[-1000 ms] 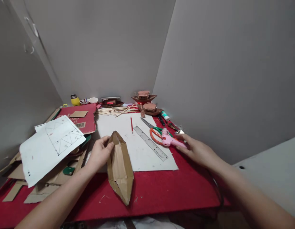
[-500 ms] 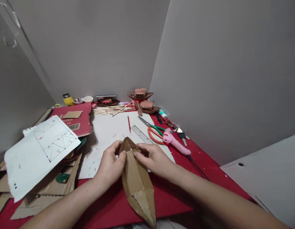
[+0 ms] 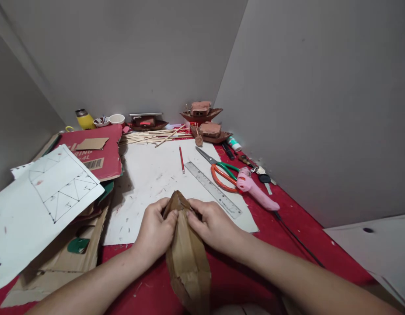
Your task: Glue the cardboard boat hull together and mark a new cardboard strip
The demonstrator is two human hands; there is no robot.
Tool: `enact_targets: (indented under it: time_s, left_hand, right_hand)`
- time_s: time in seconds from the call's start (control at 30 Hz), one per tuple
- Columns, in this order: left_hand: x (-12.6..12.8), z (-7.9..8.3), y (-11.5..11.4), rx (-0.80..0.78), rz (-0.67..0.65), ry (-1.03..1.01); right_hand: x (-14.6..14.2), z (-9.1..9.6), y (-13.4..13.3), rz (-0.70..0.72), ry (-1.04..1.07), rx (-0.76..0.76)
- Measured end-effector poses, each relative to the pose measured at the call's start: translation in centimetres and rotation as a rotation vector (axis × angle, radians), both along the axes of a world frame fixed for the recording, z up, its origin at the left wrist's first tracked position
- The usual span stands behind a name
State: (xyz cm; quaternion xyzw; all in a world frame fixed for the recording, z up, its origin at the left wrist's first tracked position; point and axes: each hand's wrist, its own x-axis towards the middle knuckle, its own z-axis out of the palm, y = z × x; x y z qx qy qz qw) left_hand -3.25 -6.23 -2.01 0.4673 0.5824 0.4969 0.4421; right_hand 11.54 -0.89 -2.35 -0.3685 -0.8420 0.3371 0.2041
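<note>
A brown cardboard boat hull (image 3: pixel 186 249), pointed at its far end, is held between both hands above the near edge of the red table. My left hand (image 3: pixel 155 228) grips the hull's left side near the tip, thumb on the inside and fingers behind. On the opposite side, my right hand (image 3: pixel 213 224) pinches the wall in the same way. Both sets of fingertips are partly hidden by the cardboard. The hull's near end drops toward the bottom edge of the view. Beyond the hands lies a white sheet (image 3: pixel 146 183) with a ruler (image 3: pixel 214 188) and a red pencil (image 3: pixel 182 160).
Scissors (image 3: pixel 218 168) and a pink glue gun (image 3: pixel 256 190) with a cord lie at right. Finished model boats (image 3: pixel 201 111) and wooden sticks (image 3: pixel 146 138) stand at the back. Cardboard pieces (image 3: pixel 58 258) and a paper with a drawn pattern (image 3: pixel 35 210) are piled at left.
The gap at the hull's far tip looks narrower, its sides pressed closer together. The near end of the hull has dipped. My view has shifted, so the table items appear higher and more spread out.
</note>
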Motion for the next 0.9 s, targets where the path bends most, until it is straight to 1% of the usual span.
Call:
enact_targets:
  time_s: [0.17, 0.3, 0.43, 0.53, 0.63, 0.73, 0.9]
  left_hand:
    - [0.2, -0.5, -0.1, -0.017, 0.03, -0.007]
    - [0.2, -0.4, -0.2, 0.028, 0.045, 0.043]
    - [0.0, 0.0, -0.2, 0.069, 0.059, 0.034]
    - [-0.2, 0.2, -0.2, 0.045, 0.04, -0.033]
    - [-0.3, 0.3, 0.0, -0.01, -0.015, -0.08]
    - [-0.4, 0.2, 0.2, -0.04, -0.037, -0.064]
    - [-0.6, 0.0, 0.5, -0.052, -0.075, -0.075]
  right_hand:
    - [0.0, -0.3, 0.1, -0.003, -0.013, 0.006]
    - [0.2, -0.2, -0.1, -0.007, 0.017, -0.004]
    - [0.4, 0.2, -0.5, -0.028, 0.087, -0.07]
    - [0.5, 0.2, -0.7, -0.036, 0.183, -0.098]
    - [0.4, -0.2, -0.7, -0.04, 0.224, -0.009]
    - [0.4, -0.7, -0.6, -0.029, 0.174, 0.093]
    - [0.6, -1.1, -0.6, -0.008, 0.081, 0.181]
